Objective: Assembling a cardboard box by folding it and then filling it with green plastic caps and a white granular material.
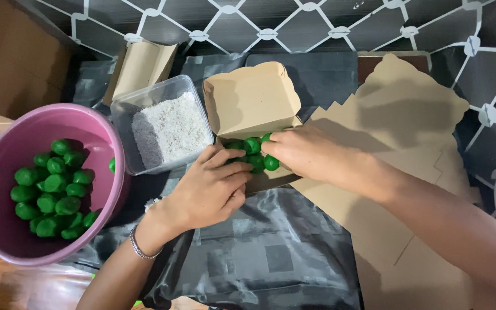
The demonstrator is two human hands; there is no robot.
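Right now both hands meet at a small brown paper box (252, 103) with its lid standing open, set on a dark plastic sheet (271, 252); the left hand (210, 192) rests against the near edge of the box, its fingers (228, 158) curled together along the rim, though whether they pinch anything I cannot tell; the right hand (305, 152) reaches in from the right, its fingers (272, 147) closed on one of the green balls (252, 145) that lie in a cluster inside the box. Just left of the box stands a clear plastic tub (123, 109) of white grated flakes (170, 127); further left a pink bowl (96, 135) holds many more green balls (53, 192), one sitting at its right rim. To the right a stack of flat unfolded box blanks (403, 109) lies under the right forearm; a silver bracelet (140, 248) circles the left wrist.
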